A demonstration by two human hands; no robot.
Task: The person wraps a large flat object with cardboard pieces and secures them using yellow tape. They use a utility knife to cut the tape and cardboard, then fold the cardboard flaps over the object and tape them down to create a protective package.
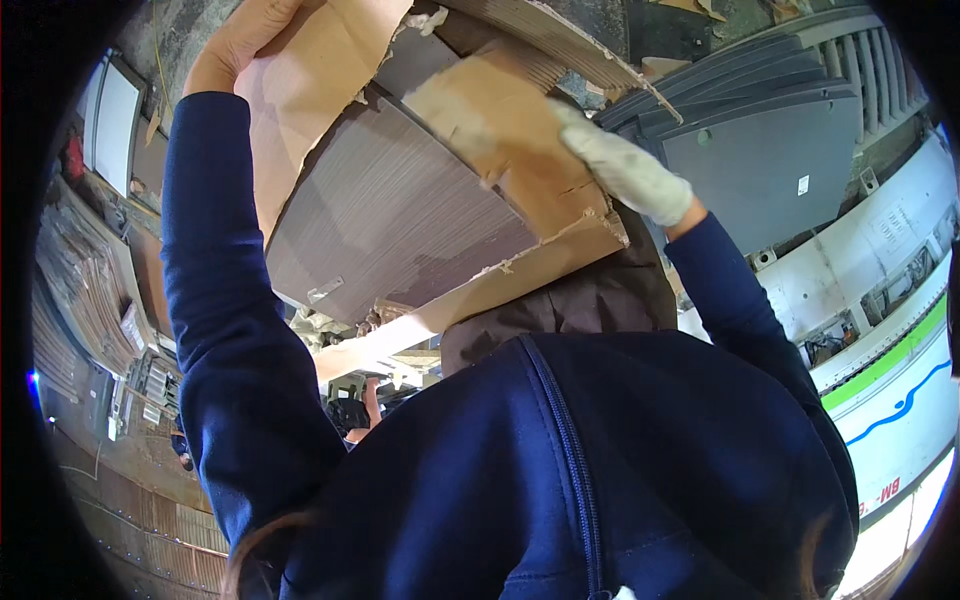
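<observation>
A sheet of brown cardboard (315, 82) rises at the upper left, with my bare left hand (251, 30) at its outer edge; my fingertips are hidden or cut off by the picture's top. To its right lies a panel with a fine brown-grey grain (397, 195), bordered below by a torn cardboard strip (480, 289). My right hand (626, 165), in a pale work glove, is against a blurred, torn cardboard flap (510, 127) over the panel's right part. The glove's fingertips are blurred, and whether they grip the flap is unclear.
Dark grey panels (757, 165) are stacked at the right, beside a long white machine (832, 277). Wrapped stacked boards (82, 277) stand at the far left. Torn cardboard scraps (697, 7) lie on the floor at the top. Part of another person (367, 412) shows below the panel.
</observation>
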